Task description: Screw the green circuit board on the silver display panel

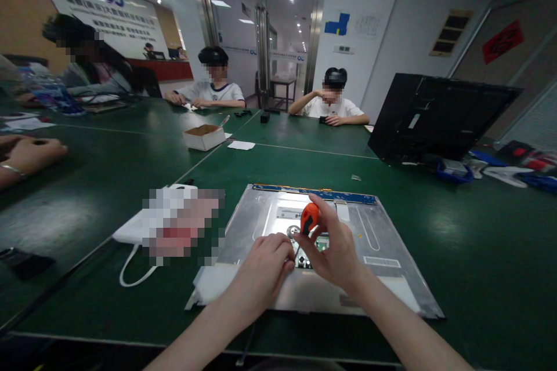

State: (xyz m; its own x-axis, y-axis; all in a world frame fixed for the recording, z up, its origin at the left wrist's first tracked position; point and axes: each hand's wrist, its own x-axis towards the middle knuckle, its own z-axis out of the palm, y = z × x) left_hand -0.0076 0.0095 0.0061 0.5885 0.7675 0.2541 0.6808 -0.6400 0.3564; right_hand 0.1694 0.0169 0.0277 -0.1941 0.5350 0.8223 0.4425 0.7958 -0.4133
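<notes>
My right hand [333, 243] grips the orange and black handle of a screwdriver [309, 218] between thumb and fingers. The shaft points down toward a small green circuit board [322, 242] in the middle of a silver metal display panel [383, 232]. Close to the screwdriver's lower end, my left hand [270, 258] has its fingers bent and pressed together over the board; what they pinch is hidden. A narrow blue circuit strip [348, 197] runs along the panel's far edge. The panel lies flat on the green table.
Left of the panel are a white device with a cable [130, 235] and a blurred-out patch. Farther off stand an open white box [204, 138] and a black monitor housing [435, 119]. A blue tray [455, 173] sits at right. Several people sit around the table [478, 255].
</notes>
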